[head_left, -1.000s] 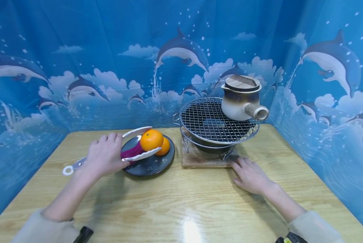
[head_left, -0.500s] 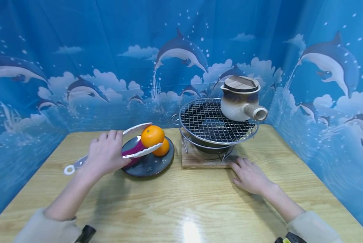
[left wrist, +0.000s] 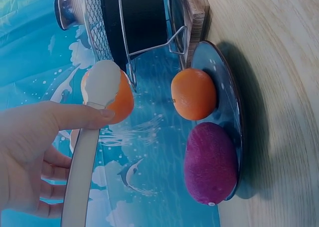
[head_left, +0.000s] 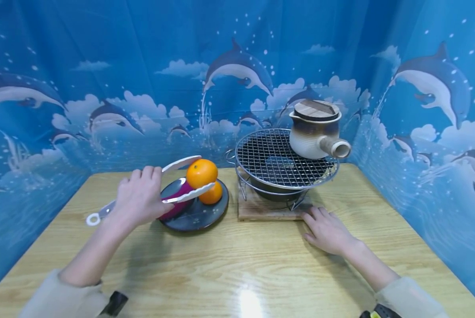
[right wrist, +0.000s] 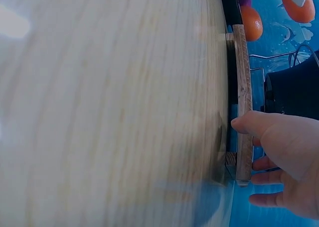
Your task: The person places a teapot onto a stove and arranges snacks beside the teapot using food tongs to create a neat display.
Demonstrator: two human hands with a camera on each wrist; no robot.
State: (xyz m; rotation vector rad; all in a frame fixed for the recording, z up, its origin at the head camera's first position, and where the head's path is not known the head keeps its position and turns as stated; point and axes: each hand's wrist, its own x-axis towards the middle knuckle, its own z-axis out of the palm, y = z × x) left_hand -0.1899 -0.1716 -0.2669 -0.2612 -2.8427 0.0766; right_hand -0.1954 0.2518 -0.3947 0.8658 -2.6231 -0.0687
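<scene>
Above the dark plate (head_left: 197, 224), I have the left hand (head_left: 139, 197) gripping white-tipped tongs (head_left: 191, 194), their arms spread to the width of the orange (head_left: 202, 172) between them. My left wrist view shows that orange raised well apart from a second orange (left wrist: 194, 94), which lies on the plate just beside an oblong purple fruit or vegetable (left wrist: 211, 163). I have the right hand (head_left: 326, 232) at the near right corner of a wooden board (head_left: 261, 213), fingers loosely spread and touching it; whether the thumb presses, I cannot tell. On the board, a black bowl (head_left: 275, 195) sits under a round wire rack (head_left: 261, 154) bearing an upright side-handled pot (head_left: 311, 139) with a wooden lid (head_left: 311, 110)
</scene>
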